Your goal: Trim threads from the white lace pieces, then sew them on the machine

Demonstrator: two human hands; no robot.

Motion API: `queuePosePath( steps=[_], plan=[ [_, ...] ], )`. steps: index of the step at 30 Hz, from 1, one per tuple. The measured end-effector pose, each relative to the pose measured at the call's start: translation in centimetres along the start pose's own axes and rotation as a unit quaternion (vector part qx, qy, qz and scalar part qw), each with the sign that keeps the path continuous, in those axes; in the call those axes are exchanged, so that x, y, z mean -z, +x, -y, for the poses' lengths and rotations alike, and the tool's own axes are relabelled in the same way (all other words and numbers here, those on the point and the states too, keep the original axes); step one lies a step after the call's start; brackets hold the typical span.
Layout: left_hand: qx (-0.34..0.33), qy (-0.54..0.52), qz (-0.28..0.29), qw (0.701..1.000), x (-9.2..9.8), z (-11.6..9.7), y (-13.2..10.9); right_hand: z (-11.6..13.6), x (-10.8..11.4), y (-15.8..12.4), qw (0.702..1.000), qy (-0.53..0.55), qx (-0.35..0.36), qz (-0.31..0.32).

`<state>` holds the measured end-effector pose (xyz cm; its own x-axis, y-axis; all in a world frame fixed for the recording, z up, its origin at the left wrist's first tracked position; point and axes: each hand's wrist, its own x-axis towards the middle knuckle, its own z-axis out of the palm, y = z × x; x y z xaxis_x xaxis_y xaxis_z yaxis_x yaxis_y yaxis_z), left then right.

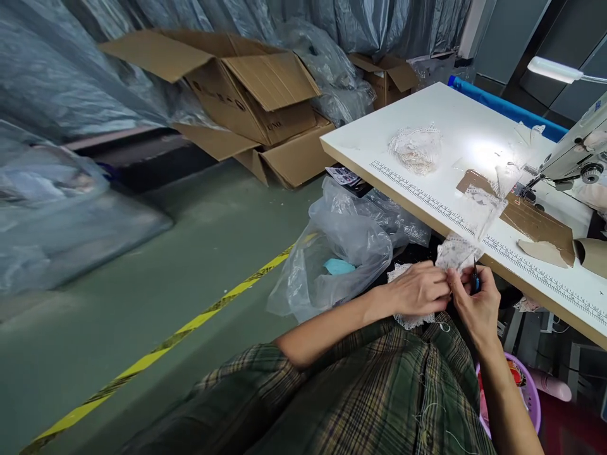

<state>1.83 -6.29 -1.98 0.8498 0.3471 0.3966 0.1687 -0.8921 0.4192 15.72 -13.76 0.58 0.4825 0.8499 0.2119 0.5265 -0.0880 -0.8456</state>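
A strip of white lace fabric (458,253) runs from the sewing machine (581,148) over the table's front edge to my hands. My left hand (420,287) is closed on its lower end, and more lace (412,321) hangs beneath that hand. Against it, my right hand (477,303) pinches the same lace between thumb and finger. Small dark thread snips (475,278) with a blue part sit in the right hand, blades pointing up. A crumpled heap of lace (417,148) lies on the white table (365,133).
Brown cardboard (535,224) lies by the machine's needle area. Under the table edge hangs a clear plastic bag (332,253). Open cardboard boxes (256,95) stand on the floor at the back. A purple basket (533,404) is low at right. Yellow-black tape (190,325) crosses the floor.
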Motion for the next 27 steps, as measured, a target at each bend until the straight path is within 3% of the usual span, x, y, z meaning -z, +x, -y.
queuePosePath(
  steps=[3, 5, 7, 9, 13, 15, 17, 20, 23, 27],
  plan=[
    [-0.023, -0.035, 0.001, 0.999, 0.2, -0.4, -1.1, -0.1, -0.3, -0.4, 0.999, -0.020, -0.013, -0.035],
    [0.034, -0.101, -0.058, 0.993, 0.9, 0.0, -1.1, 0.1, -0.2, -0.9, 1.000, 0.001, -0.007, -0.011],
    [0.121, -0.200, -0.124, 0.964, 1.6, 0.8, -0.8, 0.5, -0.1, -1.5, 0.998, 0.039, 0.010, 0.050],
    [0.196, -0.351, -0.120, 0.908, 1.9, 1.7, -0.3, 1.0, 0.0, -2.2, 0.989, 0.072, 0.031, 0.127],
    [0.245, -0.645, 0.050, 0.722, 1.6, 2.3, -0.2, 1.6, 0.0, -3.0, 0.965, 0.091, 0.079, 0.235],
    [0.248, -0.685, 0.087, 0.680, 1.6, 2.2, -0.6, 1.5, 0.2, -3.0, 0.959, 0.089, 0.094, 0.253],
    [0.258, -0.673, 0.070, 0.689, 1.9, 2.0, -1.0, 1.0, 0.6, -2.8, 0.958, 0.082, 0.090, 0.259],
    [0.283, -0.620, 0.033, 0.732, 2.6, 2.1, -1.5, -0.1, 1.2, -2.1, 0.965, 0.071, 0.039, 0.251],
    [0.294, -0.583, 0.041, 0.756, 3.1, 2.2, -1.7, -0.9, 1.1, -1.4, 0.970, 0.048, -0.010, 0.239],
    [0.287, -0.564, 0.048, 0.773, 3.2, 1.9, -1.7, -1.0, 0.1, -0.4, 0.964, 0.032, 0.002, 0.263]
  ],
)
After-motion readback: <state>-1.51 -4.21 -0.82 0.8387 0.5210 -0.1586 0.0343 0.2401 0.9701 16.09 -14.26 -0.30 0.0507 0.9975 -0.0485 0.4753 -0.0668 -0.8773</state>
